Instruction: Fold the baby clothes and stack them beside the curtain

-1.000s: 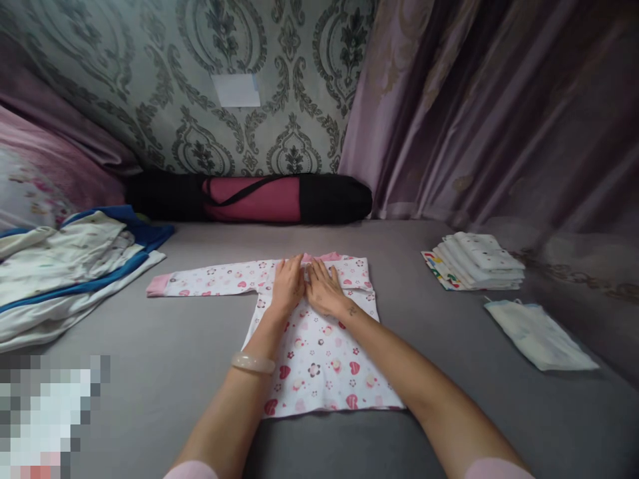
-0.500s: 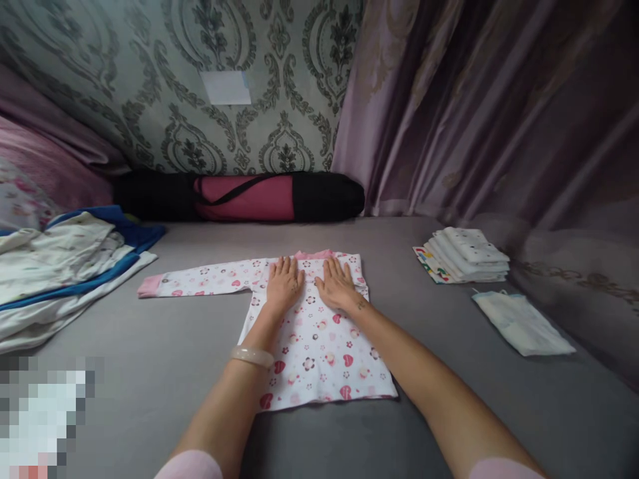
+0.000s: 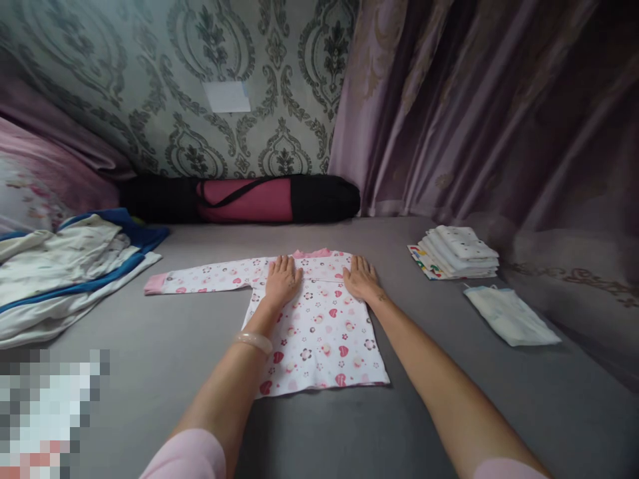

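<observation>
A small white long-sleeved shirt point(image 3: 319, 332) with pink hearts and flowers lies flat on the grey sheet, its pink collar toward the wall. One sleeve stretches out to the left and ends in a pink cuff; the other is folded across the upper body. My left hand point(image 3: 283, 279) rests flat on the shirt near the left shoulder, fingers apart. Over at the right shoulder edge, my right hand point(image 3: 361, 278) presses flat with its fingers spread, partly covering the fold. Neither hand grips the cloth.
To the right sit a stack of folded cloths point(image 3: 456, 253) and a flat whitish cloth item point(image 3: 512, 316). Loose clothes point(image 3: 64, 266) are heaped at the left. A black and pink long bag point(image 3: 244, 199) lies along the wall, beside purple curtains point(image 3: 424, 120).
My right hand has slid rightward across the shirt from near the collar to the right shoulder edge. My left hand stays at about the same place on the cloth. The view has shifted slightly.
</observation>
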`<state>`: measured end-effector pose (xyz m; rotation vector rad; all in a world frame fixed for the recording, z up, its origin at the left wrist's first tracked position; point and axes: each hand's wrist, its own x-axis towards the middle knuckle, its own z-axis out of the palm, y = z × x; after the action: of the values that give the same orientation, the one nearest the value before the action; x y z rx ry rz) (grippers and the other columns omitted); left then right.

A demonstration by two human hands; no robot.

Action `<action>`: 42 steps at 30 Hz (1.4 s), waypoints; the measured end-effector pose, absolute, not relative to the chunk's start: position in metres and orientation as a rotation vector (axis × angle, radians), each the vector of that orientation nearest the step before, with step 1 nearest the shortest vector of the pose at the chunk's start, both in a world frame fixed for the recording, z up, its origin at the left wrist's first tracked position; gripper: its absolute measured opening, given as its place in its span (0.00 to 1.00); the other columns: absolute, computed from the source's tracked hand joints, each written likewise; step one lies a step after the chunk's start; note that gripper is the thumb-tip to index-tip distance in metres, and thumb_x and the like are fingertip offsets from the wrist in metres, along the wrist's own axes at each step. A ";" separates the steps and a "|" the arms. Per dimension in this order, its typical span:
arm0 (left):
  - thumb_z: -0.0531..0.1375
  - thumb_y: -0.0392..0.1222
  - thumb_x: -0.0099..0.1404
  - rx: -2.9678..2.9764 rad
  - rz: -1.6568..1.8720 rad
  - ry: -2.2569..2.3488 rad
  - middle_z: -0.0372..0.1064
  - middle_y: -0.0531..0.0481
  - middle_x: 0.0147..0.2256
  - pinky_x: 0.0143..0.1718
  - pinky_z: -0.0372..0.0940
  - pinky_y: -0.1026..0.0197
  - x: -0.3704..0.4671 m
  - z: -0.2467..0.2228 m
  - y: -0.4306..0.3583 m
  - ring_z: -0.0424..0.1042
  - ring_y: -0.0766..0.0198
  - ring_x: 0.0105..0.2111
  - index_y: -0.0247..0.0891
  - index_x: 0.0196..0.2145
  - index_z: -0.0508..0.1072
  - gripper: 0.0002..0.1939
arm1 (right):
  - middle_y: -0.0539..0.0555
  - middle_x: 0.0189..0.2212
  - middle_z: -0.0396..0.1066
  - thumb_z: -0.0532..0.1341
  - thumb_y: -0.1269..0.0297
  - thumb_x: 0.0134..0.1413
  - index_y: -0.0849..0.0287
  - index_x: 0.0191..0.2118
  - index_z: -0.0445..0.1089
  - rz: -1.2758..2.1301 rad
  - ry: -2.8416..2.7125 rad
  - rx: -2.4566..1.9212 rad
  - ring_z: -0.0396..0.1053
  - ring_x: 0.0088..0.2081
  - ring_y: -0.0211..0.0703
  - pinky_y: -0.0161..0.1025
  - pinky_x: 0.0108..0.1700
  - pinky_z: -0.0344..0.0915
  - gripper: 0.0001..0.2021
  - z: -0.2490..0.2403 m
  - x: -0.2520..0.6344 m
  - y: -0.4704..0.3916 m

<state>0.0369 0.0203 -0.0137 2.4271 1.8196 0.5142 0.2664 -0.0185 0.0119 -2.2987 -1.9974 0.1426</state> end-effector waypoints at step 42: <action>0.57 0.57 0.58 1.100 0.594 2.742 0.65 0.22 0.51 0.47 0.62 0.45 -0.230 0.031 0.015 0.62 0.34 0.53 0.25 0.45 0.68 0.29 | 0.65 0.68 0.43 0.40 0.53 0.67 0.72 0.66 0.51 0.329 -2.369 -1.704 0.34 0.68 0.53 0.54 0.65 0.27 0.32 0.021 0.063 -0.005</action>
<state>-0.2296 0.0153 0.0313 1.0997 2.7418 0.5936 0.0628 -0.0050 0.0210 -1.7042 -2.3692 0.3289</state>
